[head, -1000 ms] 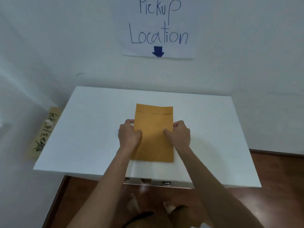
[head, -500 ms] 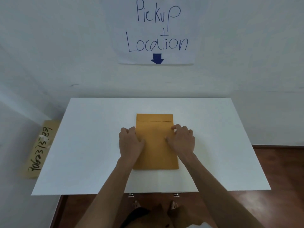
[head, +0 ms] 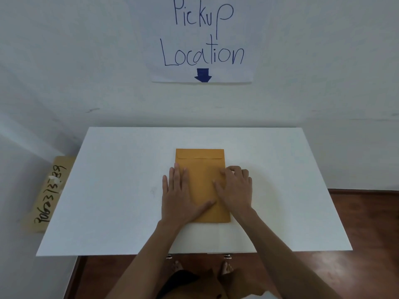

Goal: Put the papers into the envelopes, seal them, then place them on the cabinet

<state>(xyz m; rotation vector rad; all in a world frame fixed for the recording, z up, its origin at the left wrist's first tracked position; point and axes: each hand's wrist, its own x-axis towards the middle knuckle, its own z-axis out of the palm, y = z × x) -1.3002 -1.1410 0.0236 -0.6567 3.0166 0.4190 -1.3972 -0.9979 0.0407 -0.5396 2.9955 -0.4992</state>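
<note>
Both hands cover the brown envelope's (head: 203, 180) lower edges on the white surface (head: 121, 190), left hand (head: 180, 199) flat with a released grip, right hand (head: 236, 190) with fingers curled at its right edge, grip unclear.

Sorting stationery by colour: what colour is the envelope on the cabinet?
Golden-brown manila envelope, plain and unpatterned, seen in the head view.

The left hand (head: 180, 197) has flattened onto the envelope (head: 201, 169).
</note>
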